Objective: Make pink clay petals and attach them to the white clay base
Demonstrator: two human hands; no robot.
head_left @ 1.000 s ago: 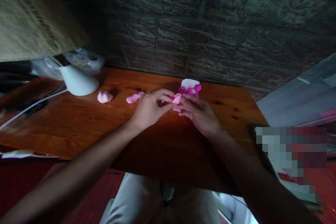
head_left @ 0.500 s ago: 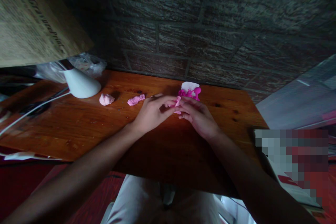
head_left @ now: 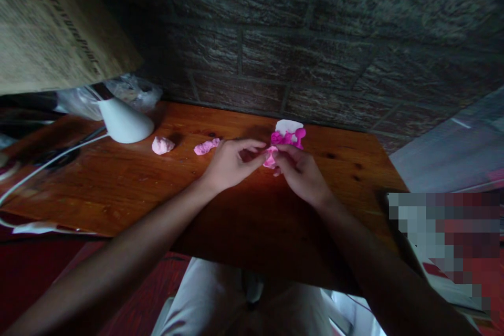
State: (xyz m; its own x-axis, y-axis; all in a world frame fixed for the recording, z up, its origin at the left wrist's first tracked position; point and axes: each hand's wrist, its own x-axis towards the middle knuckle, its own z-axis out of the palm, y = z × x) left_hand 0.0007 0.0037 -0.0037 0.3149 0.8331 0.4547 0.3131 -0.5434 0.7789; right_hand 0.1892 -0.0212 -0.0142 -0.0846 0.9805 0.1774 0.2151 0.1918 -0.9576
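Note:
My left hand (head_left: 229, 163) and my right hand (head_left: 300, 173) meet over the wooden table (head_left: 157, 194) and pinch a small piece of pale pink clay (head_left: 271, 157) between their fingertips. Both hands are closed on it. Just behind them lies a bright magenta clay shape (head_left: 289, 138) on a white piece (head_left: 287, 126). To the left of my left hand rest a flattened pink clay strip (head_left: 207, 146) and a pale pink clay lump (head_left: 163, 145).
A white lamp base (head_left: 124, 122) with a white cord (head_left: 47, 165) stands at the table's back left, with crumpled clear plastic (head_left: 129, 89) behind it. A dark stone-pattern wall (head_left: 315, 42) backs the table. A printed board (head_left: 51, 31) leans at the upper left.
My fingers have shifted on the pink clay piece and both hands have moved slightly right. The other clay pieces lie where they were.

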